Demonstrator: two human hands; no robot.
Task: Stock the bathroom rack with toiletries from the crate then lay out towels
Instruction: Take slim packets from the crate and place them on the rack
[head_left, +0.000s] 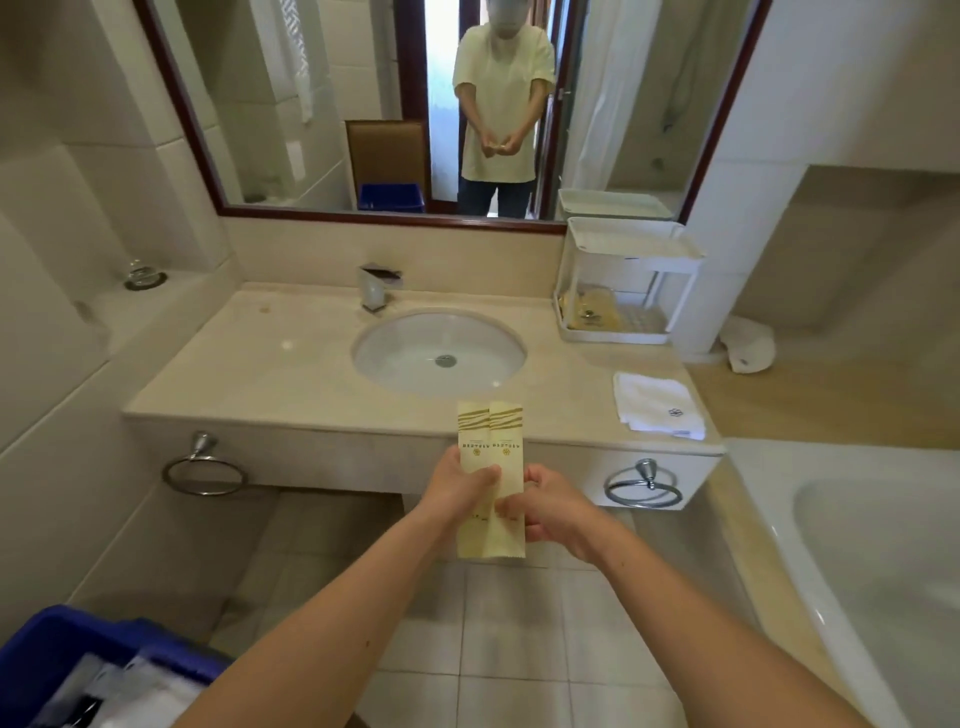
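Stocking is in hand: left hand and right hand both grip two packets between them. The rack sits ahead-right of the hands, well apart; next, likely a reach to it.

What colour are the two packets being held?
The packets are pale yellow with gold wavy stripes near the top; head view.

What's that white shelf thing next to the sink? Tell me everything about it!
The rack is white and looks like plastic. It has two tray-shaped levels joined by thin white posts, with a see-through panel on its left side. It stands upright on the counter, in the back right corner, to the right of the sink and just below the mirror. Yellowish packets lie in its bottom tray.
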